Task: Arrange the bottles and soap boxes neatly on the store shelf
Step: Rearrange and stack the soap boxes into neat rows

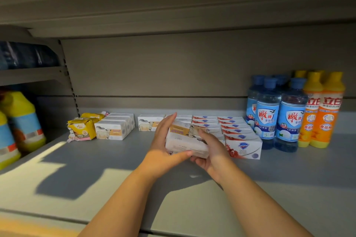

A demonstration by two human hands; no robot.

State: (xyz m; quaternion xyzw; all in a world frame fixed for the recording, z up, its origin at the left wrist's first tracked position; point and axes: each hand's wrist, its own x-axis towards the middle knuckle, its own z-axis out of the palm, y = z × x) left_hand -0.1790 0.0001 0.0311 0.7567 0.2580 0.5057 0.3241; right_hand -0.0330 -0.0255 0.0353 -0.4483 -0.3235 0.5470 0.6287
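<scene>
L hand (161, 146) & R hand (212, 148) fingers clamp soap boxes (182, 139) just left of red-pack row (243, 145), prob. to square stack.

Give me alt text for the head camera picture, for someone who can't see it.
A person's left hand and right hand grip white soap boxes at a grey store shelf. Beside them lie rows of red-and-white soap boxes; blue bottles and orange bottles stand at the right.

Dim interior; warm light patches lower left; arm shadows; edges warped.
</scene>
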